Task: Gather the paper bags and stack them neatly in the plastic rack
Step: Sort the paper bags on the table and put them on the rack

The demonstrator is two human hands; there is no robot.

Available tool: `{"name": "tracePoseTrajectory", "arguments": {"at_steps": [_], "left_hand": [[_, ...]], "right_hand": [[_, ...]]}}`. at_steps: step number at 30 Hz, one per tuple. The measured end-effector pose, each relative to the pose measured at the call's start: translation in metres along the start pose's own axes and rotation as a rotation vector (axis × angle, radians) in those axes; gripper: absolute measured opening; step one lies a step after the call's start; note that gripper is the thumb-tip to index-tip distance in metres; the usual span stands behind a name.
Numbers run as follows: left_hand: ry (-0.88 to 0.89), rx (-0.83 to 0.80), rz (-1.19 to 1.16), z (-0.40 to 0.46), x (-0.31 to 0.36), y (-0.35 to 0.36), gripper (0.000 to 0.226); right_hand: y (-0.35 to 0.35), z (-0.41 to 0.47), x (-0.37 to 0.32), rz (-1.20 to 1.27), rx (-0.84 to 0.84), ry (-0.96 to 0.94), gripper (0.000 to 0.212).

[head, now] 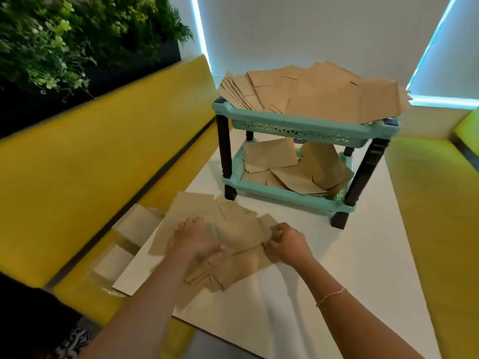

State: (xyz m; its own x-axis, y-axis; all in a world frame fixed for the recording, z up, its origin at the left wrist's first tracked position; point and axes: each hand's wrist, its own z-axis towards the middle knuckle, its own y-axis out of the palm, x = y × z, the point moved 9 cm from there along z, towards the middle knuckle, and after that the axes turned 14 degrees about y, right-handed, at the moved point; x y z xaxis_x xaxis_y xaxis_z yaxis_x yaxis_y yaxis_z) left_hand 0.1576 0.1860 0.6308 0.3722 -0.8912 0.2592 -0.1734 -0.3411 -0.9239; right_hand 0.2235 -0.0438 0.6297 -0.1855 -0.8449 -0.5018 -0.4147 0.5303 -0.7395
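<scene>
Progress: partway, by my judgement; both shelves of the plastic rack (298, 125), standing at the table's (337, 268) far end, already hold paper bags, though fanned and untidy.
Left to do: loose pile of bags (233, 244) near the table's left edge, plus a few more (134, 229) on the yellow bench (64, 164).
Left hand (193, 235): pressing on the pile, fingers blurred, grip unclear.
Right hand (287, 243): fingers curled, pinching the pile's right edge.
Count: one rack, two shelves; bags too overlapped to number.
</scene>
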Motion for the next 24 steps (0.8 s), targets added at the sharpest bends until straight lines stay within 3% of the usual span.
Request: {"name": "tracePoseTrajectory", "arguments": {"at_steps": [3,7,9,13,17,21,24], "left_hand": [[0.059,-0.043,-0.017,0.006,0.002,0.004,0.097],[0.264,-0.035,-0.141,0.007,0.026,0.003,0.038],[0.349,-0.094,-0.168,0.006,0.035,0.008,0.03],[0.39,-0.174,-0.382,0.005,0.041,0.017,0.037],[0.276,0.141,-0.263,0.019,0.021,-0.016,0.048],[0.182,0.053,0.058,0.041,0.002,-0.011,0.087],[0.143,0.018,0.093,0.048,-0.001,-0.006,0.096]], "right_hand": [[0.011,0.007,-0.014,0.033,-0.023,0.036,0.069],[0.015,0.013,-0.019,0.039,-0.035,0.09,0.08],[0.015,0.016,-0.015,0.022,-0.069,0.113,0.072],[0.005,0.014,-0.008,0.066,-0.136,0.087,0.043],[-0.021,0.014,0.009,0.125,-0.128,0.093,0.009],[-0.044,0.011,0.027,0.114,-0.143,0.11,0.008],[-0.056,0.007,0.036,0.155,-0.132,0.106,0.015]]}}
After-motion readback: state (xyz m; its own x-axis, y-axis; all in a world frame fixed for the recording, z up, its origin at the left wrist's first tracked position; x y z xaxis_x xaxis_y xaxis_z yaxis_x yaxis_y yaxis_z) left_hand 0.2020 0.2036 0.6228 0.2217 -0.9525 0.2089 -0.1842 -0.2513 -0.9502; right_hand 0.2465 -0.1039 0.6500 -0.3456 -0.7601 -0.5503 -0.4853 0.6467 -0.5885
